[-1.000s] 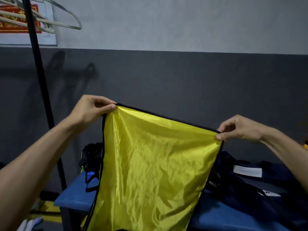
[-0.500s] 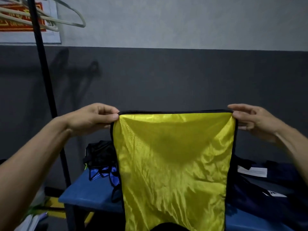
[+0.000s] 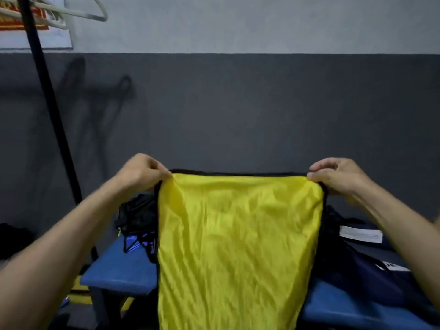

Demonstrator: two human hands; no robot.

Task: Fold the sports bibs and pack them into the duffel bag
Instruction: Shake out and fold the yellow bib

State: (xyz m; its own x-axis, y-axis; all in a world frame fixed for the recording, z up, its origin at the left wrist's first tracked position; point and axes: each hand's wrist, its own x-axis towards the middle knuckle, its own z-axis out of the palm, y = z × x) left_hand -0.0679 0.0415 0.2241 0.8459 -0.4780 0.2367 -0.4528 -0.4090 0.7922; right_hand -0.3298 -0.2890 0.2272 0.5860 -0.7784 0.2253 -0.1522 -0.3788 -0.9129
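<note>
Yellow sports bib [image 3: 238, 246] — glossy, creased fabric with black edging, hanging flat in the air above a blue bench [image 3: 119, 270]. Left hand [image 3: 140, 172] and right hand [image 3: 338, 177] each pinch a top corner, fingers curled. Dark duffel bag [image 3: 371, 277] — soft, slumped on the bench behind, right.

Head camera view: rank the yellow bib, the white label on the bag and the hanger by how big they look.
1. yellow bib, by far the largest, though nearest the camera.
2. hanger, partly cut off.
3. white label, smallest.

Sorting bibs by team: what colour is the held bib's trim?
Black trim on the yellow bib; head view.
</note>
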